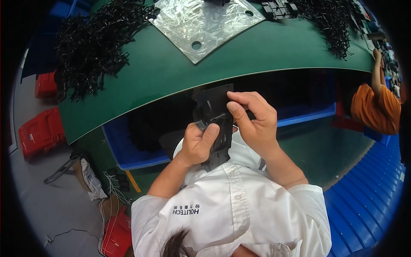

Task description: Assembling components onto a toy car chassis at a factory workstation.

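Both hands clamp a flat black plastic frame part (216, 122) held upright above the lap: the left hand (198, 143) grips its lower left edge with the thumb pressed across the face, while the right hand (253, 122) pinches its upper right edge. Beyond, a green worktable (171, 73) carries a shiny metal plate (205, 21) with holes and heaps of black plastic parts (92, 47). Farther right, another person's orange sleeve (376, 109) shows.

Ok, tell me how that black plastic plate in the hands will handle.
The black plate probably stays stiff: it stands flat though the left hand and right hand pinch only its edges. It looks thin with cut-outs, so likely light. Its slim ribs might snap if bent hard.
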Available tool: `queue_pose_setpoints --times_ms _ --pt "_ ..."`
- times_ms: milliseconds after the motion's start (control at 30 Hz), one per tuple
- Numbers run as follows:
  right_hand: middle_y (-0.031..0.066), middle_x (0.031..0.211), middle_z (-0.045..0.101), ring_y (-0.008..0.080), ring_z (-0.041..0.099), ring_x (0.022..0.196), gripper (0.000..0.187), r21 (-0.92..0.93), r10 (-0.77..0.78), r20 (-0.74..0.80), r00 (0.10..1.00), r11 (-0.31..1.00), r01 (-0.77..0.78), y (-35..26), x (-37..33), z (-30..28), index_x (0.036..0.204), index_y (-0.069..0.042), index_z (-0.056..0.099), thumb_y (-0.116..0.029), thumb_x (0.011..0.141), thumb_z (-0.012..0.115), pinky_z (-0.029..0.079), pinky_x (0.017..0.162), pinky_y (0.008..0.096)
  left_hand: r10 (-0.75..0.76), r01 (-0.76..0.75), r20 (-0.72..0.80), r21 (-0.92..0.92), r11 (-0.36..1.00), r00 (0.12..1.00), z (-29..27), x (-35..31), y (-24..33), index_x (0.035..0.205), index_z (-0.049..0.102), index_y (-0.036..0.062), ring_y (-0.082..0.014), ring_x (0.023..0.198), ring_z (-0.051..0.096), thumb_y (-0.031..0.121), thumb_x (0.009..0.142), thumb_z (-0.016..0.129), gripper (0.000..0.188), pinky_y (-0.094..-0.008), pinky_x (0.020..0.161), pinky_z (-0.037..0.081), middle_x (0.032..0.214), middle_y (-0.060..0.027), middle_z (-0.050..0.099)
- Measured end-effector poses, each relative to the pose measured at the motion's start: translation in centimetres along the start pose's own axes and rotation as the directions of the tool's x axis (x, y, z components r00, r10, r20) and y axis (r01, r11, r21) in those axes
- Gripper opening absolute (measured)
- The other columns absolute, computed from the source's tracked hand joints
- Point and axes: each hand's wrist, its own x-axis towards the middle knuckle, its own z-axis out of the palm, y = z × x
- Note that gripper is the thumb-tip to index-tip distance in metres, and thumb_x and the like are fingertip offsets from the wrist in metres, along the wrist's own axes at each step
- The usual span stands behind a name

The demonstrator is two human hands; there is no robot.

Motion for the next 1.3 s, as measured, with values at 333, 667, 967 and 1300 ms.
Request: queue_pose_setpoints --times_ms 333,667,967,1300 --pt "0.0105 0.086 0.054 0.0238 0.052 0.074 0.031 -0.332 -0.339 0.047 0.94 0.882 0.335 0.4 0.4 -1.1 0.106 -0.002 0.062 -0.004 0.076 0.068 0.044 0.06 0.0296 -0.164 0.16 -0.04 -0.09 0.983 0.986 0.6 0.6 0.8 0.102 0.062 -0.0035 -0.0105 0.073 0.061 0.032 0.097 0.042 0.041 -0.0235 0.064 0.048 0.084 -0.0082 0.067" --pt "0.0121 0.094 0.053 0.0238 0.052 0.079 0.035 -0.115 -0.275 0.229 0.934 0.945 0.306 -0.3 1.1 -1.6 0.106 -0.006 0.065 0.009 0.076 0.056 0.046 0.067 0.0301 -0.158 0.158 0.001 0.012 0.987 0.987 0.6 0.7 0.8 0.094 0.062 -0.005 -0.0114 0.065 0.061 0.029 0.097 0.042 0.04 -0.0242 0.058 0.048 0.076 -0.0087 0.066" --pt "0.0134 0.095 0.052 0.0251 0.054 0.084 0.035 -0.118 -0.181 0.371 0.911 0.964 0.239 0.1 2.3 -2.4 0.11 -0.004 0.063 0.005 0.076 0.057 0.047 0.071 0.0303 -0.427 0.423 0.044 -0.255 0.869 0.903 0.4 1.8 1.7 0.099 0.06 -0.0059 -0.0141 0.071 0.064 0.033 0.097 0.041 0.043 -0.0241 0.061 0.051 0.082 -0.01 0.066" --pt "0.0088 0.108 0.046 0.0136 0.054 0.086 0.028 0.16 -0.007 0.515 0.857 0.983 -0.089 1.3 3.1 -4.0 0.11 -0.002 0.063 0.002 0.083 0.06 0.052 0.062 0.0218 -0.48 0.465 0.052 -0.352 0.812 0.876 0.5 2.3 2.5 0.111 0.053 -0.0126 -0.0287 0.08 0.067 0.033 0.095 0.038 0.051 -0.0313 0.069 0.056 0.096 -0.0222 0.063"
